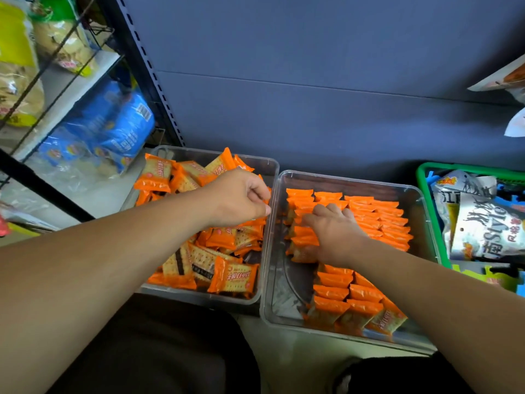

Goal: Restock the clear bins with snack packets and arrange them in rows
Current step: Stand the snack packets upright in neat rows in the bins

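Our left hand (pixel 241 199) hovers over the loose packets (pixel 233 277) heaped in the left bin (pixel 271 163), fingers curled at the bin's right wall. We cannot tell whether they pinch a packet or close on nothing. Our right hand (pixel 333 237) lies on the rows (pixel 380 220) in the right bin (pixel 295 288), fingers spread and pressing the packets that stand on edge in the leftmost row.

That row has a gap in its middle where bare floor shows, so we judge the step to be feeding one more packet across. To do it well, we should keep the right hand bracing the far stack so it does not topple into the gap. We should bring each packet over on edge, facing the same way as its neighbours, then slide it snug against them. Crimped ends should line up with the next row.

Each wrapper is orange around a picture of a square cracker, with Chinese characters and a small round pink logo. The print is too small and too turned for us to read.

Silver bags (pixel 483 228) in the green basket (pixel 423 189) carry bold dark Chinese lettering, also rotated. Blue bags (pixel 125 129) on the rack show a barcode label.
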